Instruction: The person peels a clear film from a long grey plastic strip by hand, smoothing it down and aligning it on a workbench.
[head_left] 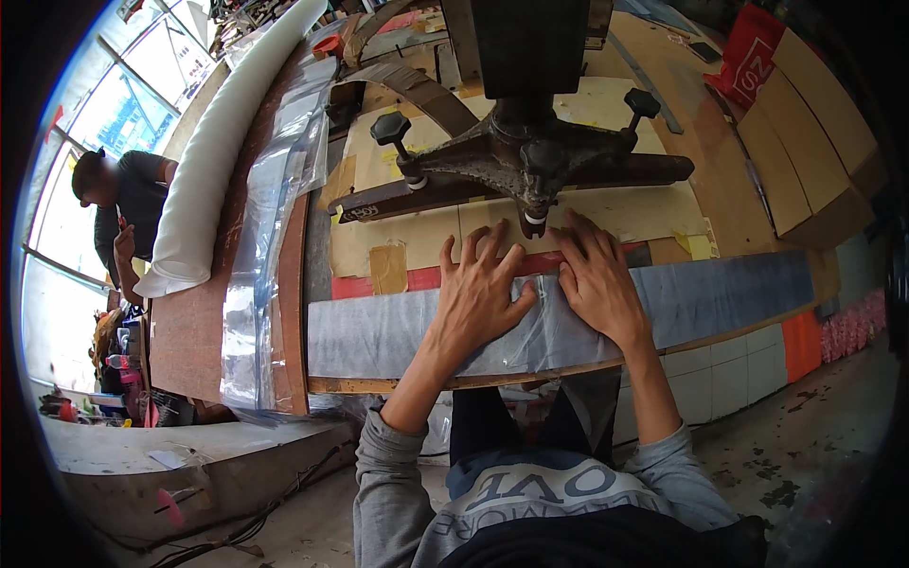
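My left hand (480,292) and my right hand (604,287) lie side by side, palms down, with fingers spread. Their fingertips touch the near edge of a pale board (431,248), close under a dark metal press head (530,156) with spread arms and black knobs. Beneath my palms run a red strip (383,284) and a grey-blue surface (379,331) that looks covered in shiny clear plastic. Left of my left hand, a tan tape patch (388,269) sticks to the board. Whether anything thin lies under my fingers is hidden.
On the left are a large white foam roll (213,189) and clear plastic sheeting (251,312). A person (128,208) is beyond them. Cardboard boxes (805,142) and a red bag (748,57) stand at the right. Cables (256,521) run along the lower left.
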`<state>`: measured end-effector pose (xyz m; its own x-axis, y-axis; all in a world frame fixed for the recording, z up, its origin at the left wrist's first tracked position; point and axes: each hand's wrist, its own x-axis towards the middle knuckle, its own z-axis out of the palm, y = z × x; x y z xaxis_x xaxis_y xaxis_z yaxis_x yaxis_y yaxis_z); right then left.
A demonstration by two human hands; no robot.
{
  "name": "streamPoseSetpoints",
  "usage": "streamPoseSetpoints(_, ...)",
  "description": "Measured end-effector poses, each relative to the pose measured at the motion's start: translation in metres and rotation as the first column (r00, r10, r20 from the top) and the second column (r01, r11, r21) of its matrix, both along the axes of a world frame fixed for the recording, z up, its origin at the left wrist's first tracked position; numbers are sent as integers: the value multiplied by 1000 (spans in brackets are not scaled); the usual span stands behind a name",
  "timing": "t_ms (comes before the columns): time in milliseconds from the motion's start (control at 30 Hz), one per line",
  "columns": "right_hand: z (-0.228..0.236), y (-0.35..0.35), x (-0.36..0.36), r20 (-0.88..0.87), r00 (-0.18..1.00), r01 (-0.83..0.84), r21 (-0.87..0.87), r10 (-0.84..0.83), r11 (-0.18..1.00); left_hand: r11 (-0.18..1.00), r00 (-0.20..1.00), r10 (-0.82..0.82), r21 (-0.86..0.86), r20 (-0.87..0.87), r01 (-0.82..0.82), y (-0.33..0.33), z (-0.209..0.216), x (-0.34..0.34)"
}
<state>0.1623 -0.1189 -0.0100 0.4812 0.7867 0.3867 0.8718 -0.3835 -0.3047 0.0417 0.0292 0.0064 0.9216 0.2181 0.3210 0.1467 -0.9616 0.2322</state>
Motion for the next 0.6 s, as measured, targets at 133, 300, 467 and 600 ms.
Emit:
streamPoseSetpoints(133, 0, 1, 0, 14, 1000, 2, 15, -2, 1000, 1000, 1000, -5, 13, 17, 4, 0, -1, 1)
streamPoseSetpoints(300, 0, 0, -2, -20, 999, 28, 26, -27, 999, 1000, 1000, -9, 13, 21, 9, 1, -1, 2)
streamPoseSetpoints(467, 0, 0, -1, 3, 1000, 30, 12, -31, 999, 1000, 1000, -16, 0, 27, 16, 1, 0, 3)
streamPoseSetpoints(600, -3, -1, 0, 38, 999, -2, -34, 3, 999, 1000, 999, -23, 4, 30, 23, 1, 0, 3)
